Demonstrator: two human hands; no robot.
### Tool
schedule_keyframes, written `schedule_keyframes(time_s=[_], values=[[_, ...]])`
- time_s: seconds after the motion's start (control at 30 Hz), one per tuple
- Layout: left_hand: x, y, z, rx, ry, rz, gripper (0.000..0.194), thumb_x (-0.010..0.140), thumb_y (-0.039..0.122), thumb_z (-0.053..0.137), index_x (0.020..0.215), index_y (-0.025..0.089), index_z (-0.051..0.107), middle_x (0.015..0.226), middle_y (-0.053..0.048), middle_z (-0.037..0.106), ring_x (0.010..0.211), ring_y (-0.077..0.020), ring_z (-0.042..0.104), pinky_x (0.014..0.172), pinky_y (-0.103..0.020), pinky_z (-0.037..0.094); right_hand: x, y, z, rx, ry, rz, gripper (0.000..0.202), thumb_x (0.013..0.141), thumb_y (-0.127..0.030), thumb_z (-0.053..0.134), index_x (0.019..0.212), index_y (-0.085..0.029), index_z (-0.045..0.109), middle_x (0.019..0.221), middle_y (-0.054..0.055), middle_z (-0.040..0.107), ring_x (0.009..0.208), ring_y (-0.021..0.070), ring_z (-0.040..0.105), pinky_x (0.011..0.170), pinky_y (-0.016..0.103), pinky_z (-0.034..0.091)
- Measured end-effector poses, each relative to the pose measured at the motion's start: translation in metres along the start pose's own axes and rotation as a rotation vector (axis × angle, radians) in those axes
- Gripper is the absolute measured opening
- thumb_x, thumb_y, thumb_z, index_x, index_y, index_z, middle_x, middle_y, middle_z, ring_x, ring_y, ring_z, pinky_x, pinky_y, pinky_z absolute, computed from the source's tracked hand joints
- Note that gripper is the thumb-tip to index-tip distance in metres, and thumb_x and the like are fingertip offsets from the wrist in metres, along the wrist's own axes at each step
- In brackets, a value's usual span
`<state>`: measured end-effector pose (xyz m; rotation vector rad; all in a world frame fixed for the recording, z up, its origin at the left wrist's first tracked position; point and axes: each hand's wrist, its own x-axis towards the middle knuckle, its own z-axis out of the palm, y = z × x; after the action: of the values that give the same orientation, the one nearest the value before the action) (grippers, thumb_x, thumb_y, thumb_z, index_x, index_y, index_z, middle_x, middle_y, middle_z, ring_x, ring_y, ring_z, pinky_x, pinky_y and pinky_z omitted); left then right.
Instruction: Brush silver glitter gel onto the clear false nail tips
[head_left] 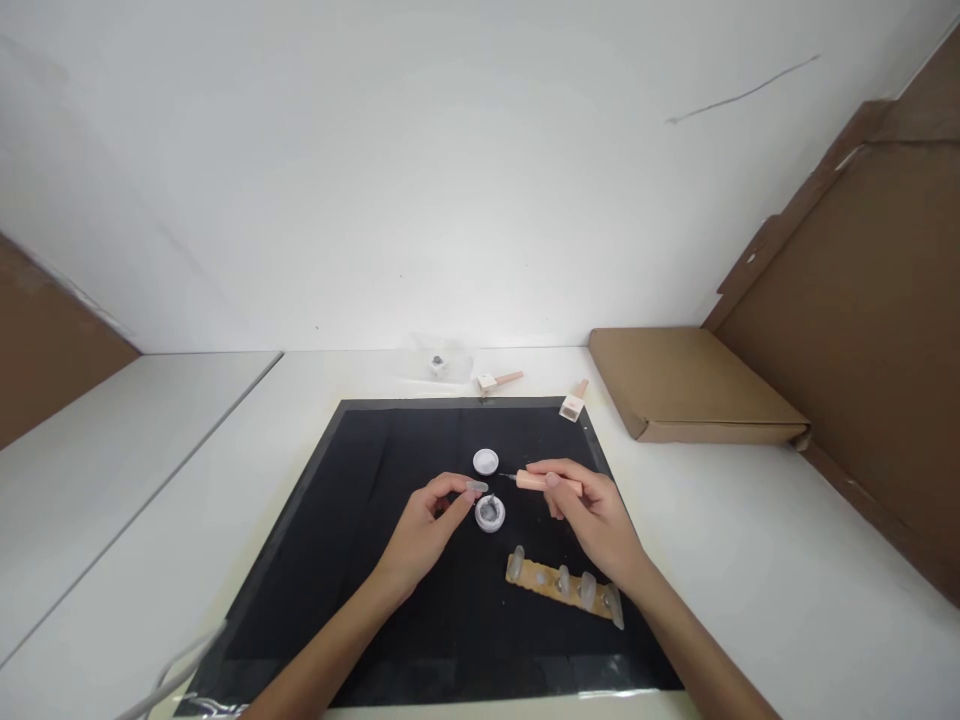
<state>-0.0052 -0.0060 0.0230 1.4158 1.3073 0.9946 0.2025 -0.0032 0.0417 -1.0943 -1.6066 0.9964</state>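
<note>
Near the middle of the black mat, my left hand [429, 520] pinches a small translucent nail tip [478, 486] between thumb and fingers. My right hand [589, 505] grips the peach handle of a thin brush [531, 481], its tip pointing left toward the nail tip, with a small gap between. Just below the nail tip sits an open round jar [490, 513] with grey contents. A round white lid [486, 461] lies above it. Below my right hand, a tan strip [551, 582] holds several translucent nail tips.
Two square bottles with peach handles, one at the mat's back edge [487, 382] and one at its back right corner [572, 406]. A clear bag [450, 364] with a small item lies behind. A flat cardboard box [705, 385] is at right; a white cable [176, 668] is at lower left.
</note>
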Motion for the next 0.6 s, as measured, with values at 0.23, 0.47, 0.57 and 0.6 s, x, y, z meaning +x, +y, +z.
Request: schedule_keyframes(time_s=[0.23, 0.47, 0.57, 0.6], values=[[-0.006, 0.011, -0.001, -0.075, -0.061, 0.09, 0.028, 0.082, 0.04, 0.058, 0.071, 0.016, 0.066, 0.072, -0.003, 0.057, 0.072, -0.0158, 0.052, 0.068, -0.026, 0.04, -0.003, -0.011, 0.003, -0.037, -0.062, -0.309, 0.018, 0.087, -0.019, 0.054, 0.096, -0.021, 0.069, 0.072, 0.003, 0.066, 0.061, 0.0143, 0.057, 0.055, 0.026, 0.046], [-0.007, 0.011, -0.003, -0.084, -0.066, 0.098, 0.025, 0.082, 0.037, 0.058, 0.072, 0.015, 0.067, 0.073, -0.003, 0.057, 0.072, -0.0153, 0.052, 0.069, -0.026, 0.041, -0.006, -0.011, 0.008, -0.162, -0.057, -0.584, 0.03, 0.082, -0.005, 0.053, 0.102, -0.022, 0.067, 0.067, 0.001, 0.059, 0.06, 0.0143, 0.053, 0.056, 0.027, 0.044], [-0.006, 0.01, -0.003, -0.079, -0.064, 0.111, 0.024, 0.082, 0.035, 0.058, 0.072, 0.016, 0.067, 0.073, -0.003, 0.057, 0.072, -0.0151, 0.052, 0.068, -0.026, 0.041, -0.006, -0.01, 0.01, -0.22, -0.071, -0.607, 0.03, 0.082, -0.004, 0.053, 0.102, -0.022, 0.065, 0.067, 0.0, 0.058, 0.06, 0.0134, 0.052, 0.056, 0.026, 0.043], [-0.006, 0.009, -0.003, -0.077, -0.065, 0.115, 0.023, 0.083, 0.035, 0.058, 0.072, 0.016, 0.067, 0.073, -0.003, 0.057, 0.072, -0.0152, 0.052, 0.068, -0.026, 0.041, -0.006, -0.01, 0.01, -0.247, -0.073, -0.617, 0.029, 0.082, -0.004, 0.053, 0.101, -0.022, 0.065, 0.067, 0.0, 0.058, 0.059, 0.0131, 0.05, 0.055, 0.026, 0.042]])
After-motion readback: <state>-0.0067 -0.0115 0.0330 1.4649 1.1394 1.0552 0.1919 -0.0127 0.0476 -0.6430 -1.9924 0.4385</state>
